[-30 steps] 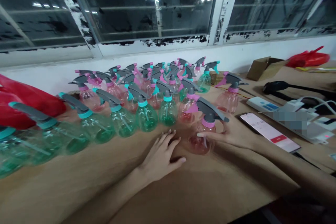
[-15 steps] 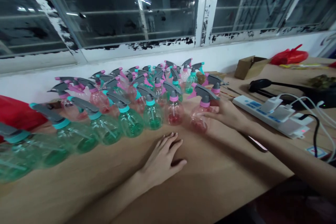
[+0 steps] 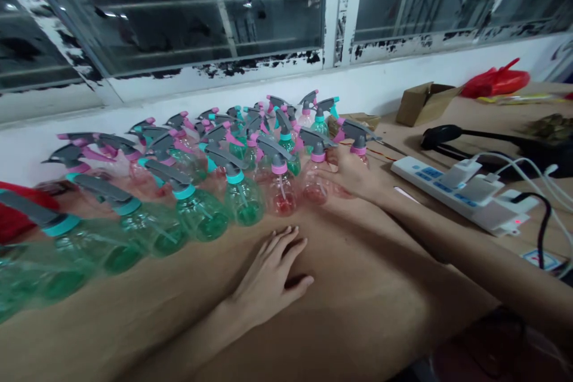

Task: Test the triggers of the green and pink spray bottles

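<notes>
My right hand is wrapped against the right side of a pink spray bottle, which stands upright at the right end of the front row. The bottle has a pink collar, a grey trigger head and a little reddish liquid low in it. Some fingertips are hidden. Behind that hand, another pink spray bottle is partly covered. Palm down on the table, my left hand lies with its fingers apart and holds nothing. Just beyond it stand a green spray bottle and another pink spray bottle.
Several more green and pink spray bottles crowd the table's left and back, before the window wall. A white power strip with plugs and cables lies on the right. Beyond are a black stand, a cardboard box and a red bag.
My right hand has moved the pink spray bottle forward and left, up beside the front row. My left hand has stayed flat on the table. The view has turned a little to the right.
</notes>
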The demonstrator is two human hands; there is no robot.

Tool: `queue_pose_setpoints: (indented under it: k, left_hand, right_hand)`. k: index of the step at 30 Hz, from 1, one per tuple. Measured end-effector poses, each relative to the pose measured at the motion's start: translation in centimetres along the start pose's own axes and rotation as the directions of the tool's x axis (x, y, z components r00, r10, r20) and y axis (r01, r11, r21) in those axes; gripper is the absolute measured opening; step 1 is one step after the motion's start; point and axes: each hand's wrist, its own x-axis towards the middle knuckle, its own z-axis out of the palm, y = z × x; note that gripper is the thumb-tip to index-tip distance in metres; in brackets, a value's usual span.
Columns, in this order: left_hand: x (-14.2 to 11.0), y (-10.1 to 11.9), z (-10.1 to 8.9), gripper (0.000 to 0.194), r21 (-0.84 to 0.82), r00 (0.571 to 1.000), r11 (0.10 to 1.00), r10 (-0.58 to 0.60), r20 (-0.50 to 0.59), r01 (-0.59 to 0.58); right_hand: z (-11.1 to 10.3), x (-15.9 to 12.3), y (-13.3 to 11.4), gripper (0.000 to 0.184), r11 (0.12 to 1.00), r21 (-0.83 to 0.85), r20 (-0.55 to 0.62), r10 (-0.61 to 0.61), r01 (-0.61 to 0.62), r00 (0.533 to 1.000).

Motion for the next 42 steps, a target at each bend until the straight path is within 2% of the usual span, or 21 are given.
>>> queue_pose_setpoints:
  k: [3,6,10,12,15,18,21,24,26,31,35,38,41,42]
  left_hand:
    - [0.2,0.0,0.1,0.054,-0.011,1.0,1.0,0.013,-0.004,-0.013]
    - [0.3,0.0,0.3,0.05,-0.027,0.999,0.999,0.039,-0.029,-0.04]
    - [0.2,0.1,0.6,0.046,-0.037,0.996,0.998,0.051,-0.078,-0.054]
    - [0.2,0.2,0.7,0.044,-0.025,0.994,0.998,0.061,-0.088,-0.063]
    - [0.2,0.5,0.7,0.042,-0.005,0.991,0.997,0.075,-0.111,-0.076]
    - [0.2,0.8,0.7,0.04,-0.006,0.988,0.997,0.078,-0.134,-0.08]
    - [0.1,1.3,0.5,0.039,-0.009,0.987,0.996,0.083,-0.14,-0.085]
    - [-0.1,1.7,0.4,0.04,-0.01,0.986,0.995,0.094,-0.141,-0.097]
    - [-0.2,2.0,0.4,0.04,-0.011,0.986,0.995,0.092,-0.141,-0.095]
    - [-0.2,2.9,0.3,0.039,-0.058,0.985,0.995,0.071,-0.155,-0.081]
    - [-0.1,3.5,0.3,0.044,-0.156,0.988,0.987,0.007,-0.157,-0.032]
    - [-0.1,3.7,0.3,0.058,-0.203,0.982,0.977,-0.094,-0.164,0.06]
    - [-0.4,3.9,0.0,0.08,-0.234,0.978,0.963,-0.168,-0.126,0.136]
    - [-0.6,3.9,-0.1,0.086,-0.244,0.979,0.96,-0.17,-0.113,0.138]
  right_hand:
    - [0.0,-0.5,-0.1,0.053,0.997,0.066,-0.024,-0.027,0.029,0.999]
    - [-1.3,-2.4,-0.1,0.057,0.992,0.124,-0.042,-0.027,0.032,0.999]
    - [-4.8,-5.2,0.7,0.032,0.982,0.176,-0.021,0.067,-0.062,0.998]
    - [-6.4,-5.7,1.5,0.031,0.985,0.107,-0.079,0.141,-0.133,0.987]
    - [-7.6,-4.9,3.4,0.033,0.986,-0.01,-0.17,0.164,-0.168,0.972]
    - [-6.9,-3.2,5.2,0.046,0.979,-0.064,-0.124,0.187,-0.196,0.974]
    - [-5.1,-1.8,6.2,0.062,0.989,-0.062,-0.047,0.134,-0.136,0.99]
    - [-3.9,-1.2,6.4,0.056,0.993,-0.065,0.017,0.102,-0.101,0.995]
    - [-3.8,-1.2,6.3,0.048,0.993,-0.074,0.034,0.09,-0.087,0.995]
    - [-5.1,-2.8,5.3,0.038,0.994,-0.094,0.061,0.062,-0.056,0.996]
    - [-6.2,-5.8,3.2,0.045,0.993,-0.111,0.087,0.039,-0.029,0.995]
    - [-6.6,-8.3,0.6,0.052,0.998,-0.068,0.16,0.022,-0.011,0.987]
    - [-6.2,-10.3,-2.8,0.047,0.996,0.08,0.294,-0.058,0.036,0.954]
    - [-6.0,-10.8,-3.9,0.047,0.993,0.115,0.305,-0.067,0.033,0.95]
